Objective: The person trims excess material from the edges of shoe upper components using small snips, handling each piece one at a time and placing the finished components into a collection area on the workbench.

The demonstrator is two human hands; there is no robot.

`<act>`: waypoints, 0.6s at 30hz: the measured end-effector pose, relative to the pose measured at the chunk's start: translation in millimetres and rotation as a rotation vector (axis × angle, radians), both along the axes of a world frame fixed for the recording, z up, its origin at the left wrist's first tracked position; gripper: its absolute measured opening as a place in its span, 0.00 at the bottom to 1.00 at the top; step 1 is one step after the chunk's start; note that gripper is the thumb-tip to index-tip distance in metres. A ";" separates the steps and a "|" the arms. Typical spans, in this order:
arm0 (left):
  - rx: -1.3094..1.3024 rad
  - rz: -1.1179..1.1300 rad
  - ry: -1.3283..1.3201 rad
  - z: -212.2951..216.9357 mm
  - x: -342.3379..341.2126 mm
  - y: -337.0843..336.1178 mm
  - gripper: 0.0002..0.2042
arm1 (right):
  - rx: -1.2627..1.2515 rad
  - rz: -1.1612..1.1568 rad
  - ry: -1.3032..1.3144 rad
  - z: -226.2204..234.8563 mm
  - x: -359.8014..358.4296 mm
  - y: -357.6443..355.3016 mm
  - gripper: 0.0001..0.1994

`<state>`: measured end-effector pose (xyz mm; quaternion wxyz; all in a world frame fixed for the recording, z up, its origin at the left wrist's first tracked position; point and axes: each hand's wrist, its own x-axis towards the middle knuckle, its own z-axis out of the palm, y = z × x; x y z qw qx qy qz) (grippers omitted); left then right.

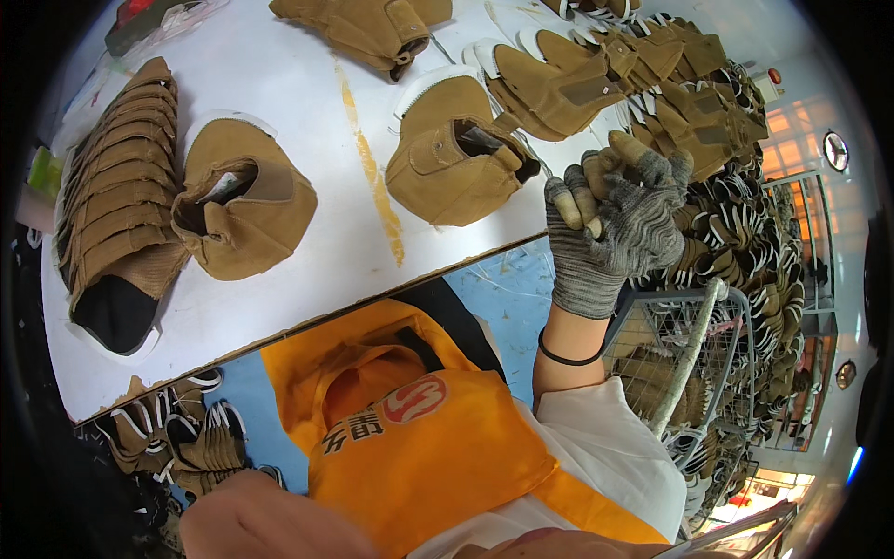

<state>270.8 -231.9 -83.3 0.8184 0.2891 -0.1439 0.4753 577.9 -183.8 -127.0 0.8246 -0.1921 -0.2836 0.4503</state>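
My right hand [615, 224] wears a worn grey knit glove with bare fingertips poking through. Its fingers are curled into a fist just off the white table's [317, 270] right front edge, and I see nothing held in it. Nearest to it, a little to its left on the table, lies a tan suede shoe upper [456, 154]. A second tan upper [242, 210] lies further left. My left hand is out of view; only a bare patch of skin [261, 522] shows at the bottom edge.
A stack of tan uppers [116, 186] lines the table's left end, and overlapping ones [577, 84] run along the back right. A wire basket [689, 354] of uppers stands at my right below a big pile [745, 233]. More uppers [186, 438] lie on the floor. I wear an orange apron [419, 438].
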 end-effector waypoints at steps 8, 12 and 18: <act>0.138 -0.233 0.054 5.1 -17.5 13.7 0.08 | 0.027 0.045 -0.036 -3.5 -1.2 2.3 0.36; 0.432 -0.515 -0.119 -3.0 -6.8 40.0 0.14 | 0.144 0.167 -0.049 -18.2 12.5 6.9 0.36; 0.589 -0.685 -0.176 -11.2 -11.6 41.4 0.17 | 0.142 0.169 0.031 -25.6 9.2 9.0 0.35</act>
